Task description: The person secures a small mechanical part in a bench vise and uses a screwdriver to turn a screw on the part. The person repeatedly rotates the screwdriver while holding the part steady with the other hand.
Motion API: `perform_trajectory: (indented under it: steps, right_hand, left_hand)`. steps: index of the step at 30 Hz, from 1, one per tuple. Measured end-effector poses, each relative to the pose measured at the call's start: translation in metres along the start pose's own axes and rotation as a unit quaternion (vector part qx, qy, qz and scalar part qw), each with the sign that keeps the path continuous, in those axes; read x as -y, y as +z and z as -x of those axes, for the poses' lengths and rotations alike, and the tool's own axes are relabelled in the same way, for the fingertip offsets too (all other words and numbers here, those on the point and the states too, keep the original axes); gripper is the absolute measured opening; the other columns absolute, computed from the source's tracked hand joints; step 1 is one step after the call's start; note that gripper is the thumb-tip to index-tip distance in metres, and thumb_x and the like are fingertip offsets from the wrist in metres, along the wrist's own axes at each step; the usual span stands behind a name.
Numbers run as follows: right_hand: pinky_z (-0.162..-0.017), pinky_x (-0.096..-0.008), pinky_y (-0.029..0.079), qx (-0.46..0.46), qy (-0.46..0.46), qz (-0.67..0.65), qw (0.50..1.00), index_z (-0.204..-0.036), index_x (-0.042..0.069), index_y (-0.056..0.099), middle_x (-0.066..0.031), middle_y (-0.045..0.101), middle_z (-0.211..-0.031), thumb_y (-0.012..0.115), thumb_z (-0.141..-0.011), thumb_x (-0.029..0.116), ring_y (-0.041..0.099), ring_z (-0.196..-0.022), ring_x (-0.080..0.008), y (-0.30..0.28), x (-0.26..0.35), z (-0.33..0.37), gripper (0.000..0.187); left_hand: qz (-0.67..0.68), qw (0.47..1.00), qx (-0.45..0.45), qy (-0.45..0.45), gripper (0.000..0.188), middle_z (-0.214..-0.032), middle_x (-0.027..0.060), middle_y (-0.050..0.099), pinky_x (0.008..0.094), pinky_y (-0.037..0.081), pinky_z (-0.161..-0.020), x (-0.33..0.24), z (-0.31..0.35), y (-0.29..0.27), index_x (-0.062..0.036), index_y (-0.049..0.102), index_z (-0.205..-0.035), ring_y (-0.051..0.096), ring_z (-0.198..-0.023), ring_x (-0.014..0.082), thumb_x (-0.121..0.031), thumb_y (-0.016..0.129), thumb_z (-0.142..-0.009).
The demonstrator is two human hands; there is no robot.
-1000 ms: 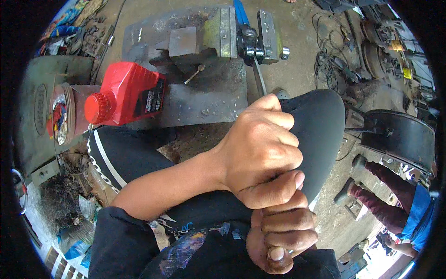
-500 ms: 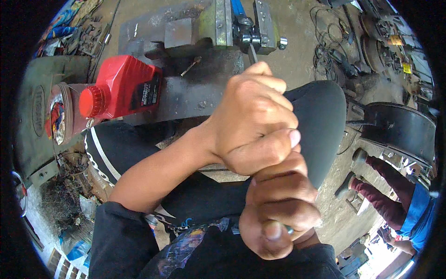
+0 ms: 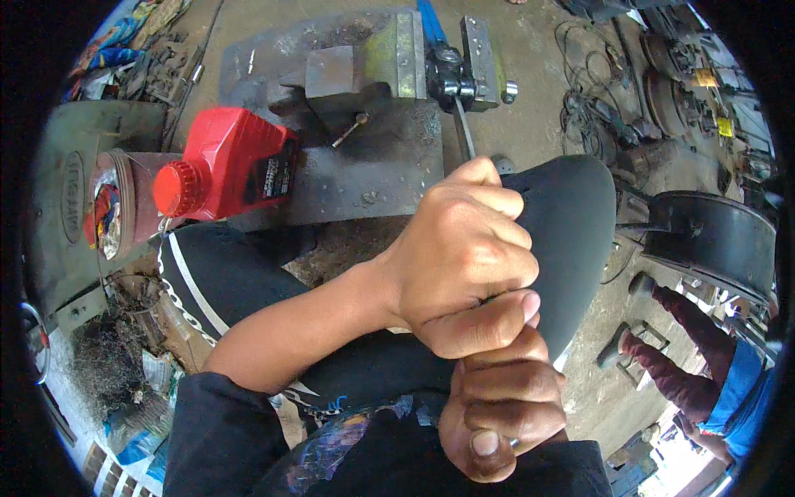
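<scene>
Steel rod (image 3: 464, 132), thin, running from grey bench vise (image 3: 397, 62), probably what stacked left hand (image 3: 464, 257) and right hand (image 3: 501, 406) fingers clench

Two hands, the left hand (image 3: 464, 257) and the right hand (image 3: 501, 406), are counted, along with one red bottle (image 3: 228, 166), one vise (image 3: 397, 62), one tin can (image 3: 112, 207), and what seem to be two feet (image 3: 654, 335) of another person.

A single head camera looks steeply down, close above the hands (image 3: 484, 331), fisheye-bent.
</scene>
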State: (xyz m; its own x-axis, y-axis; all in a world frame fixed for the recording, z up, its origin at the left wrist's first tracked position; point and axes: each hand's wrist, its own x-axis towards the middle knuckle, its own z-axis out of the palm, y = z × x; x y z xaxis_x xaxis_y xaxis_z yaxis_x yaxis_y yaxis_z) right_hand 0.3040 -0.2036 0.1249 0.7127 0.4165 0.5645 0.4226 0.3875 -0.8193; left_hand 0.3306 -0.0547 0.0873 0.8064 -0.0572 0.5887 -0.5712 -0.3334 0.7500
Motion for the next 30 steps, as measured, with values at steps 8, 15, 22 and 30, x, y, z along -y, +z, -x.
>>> perform_trajectory:
  steps: [8, 15, 22, 30]
  right_hand:
    - [-0.066, -0.0387, 0.042, 0.002, -0.036, -0.026, 0.999, -0.072, 0.006, 0.052, -0.0101, 0.053, -0.064, 0.062, -0.081, 0.026, 0.049, -0.062, -0.0232, -0.0033, 0.0015, 0.0012, 0.024]
    - [-0.068, -0.0375, 0.039, -0.006, 0.042, -0.005, 0.999, -0.070, 0.006, 0.050, -0.0099, 0.049, -0.063, 0.060, -0.085, 0.026, 0.047, -0.067, -0.0244, -0.0048, -0.0004, 0.0039, 0.027]
    - [-0.070, -0.0360, 0.039, 0.026, 0.041, 0.039, 0.998, -0.067, 0.009, 0.046, -0.0050, 0.048, -0.067, 0.056, -0.088, 0.028, 0.047, -0.071, -0.0211, -0.0036, -0.0030, 0.0012, 0.030]
    - [-0.073, -0.0388, 0.040, -0.031, 0.046, 0.018, 0.998, -0.069, 0.011, 0.046, -0.0044, 0.048, -0.072, 0.055, -0.090, 0.028, 0.047, -0.075, -0.0222, 0.0020, -0.0004, 0.0094, 0.028]
  left_hand:
    - [-0.019, 0.998, 0.003, 0.052, 0.034, -0.051, 0.0026, 0.044, 0.0403, 0.033, -0.062, -0.0034, -0.0014, 0.0057, -0.0142, 0.046, -0.052, 0.044, -0.054, 0.0250, -0.034, 0.059, -0.076]
    - [-0.017, 1.000, -0.014, -0.012, 0.030, -0.053, 0.0042, 0.055, 0.0412, 0.035, -0.064, 0.0012, 0.0021, 0.0068, -0.0125, 0.056, -0.053, 0.049, -0.055, 0.0257, -0.032, 0.061, -0.075]
    - [-0.009, 0.998, -0.034, -0.044, 0.036, -0.051, 0.0037, 0.051, 0.0411, 0.035, -0.062, -0.0002, 0.0000, 0.0043, -0.0137, 0.049, -0.049, 0.049, -0.054, 0.0267, -0.034, 0.060, -0.076]
    - [-0.008, 0.998, -0.041, -0.045, 0.038, -0.050, 0.0045, 0.049, 0.0425, 0.035, -0.062, -0.0026, 0.0029, 0.0103, -0.0133, 0.048, -0.048, 0.049, -0.054, 0.0277, -0.035, 0.060, -0.076]
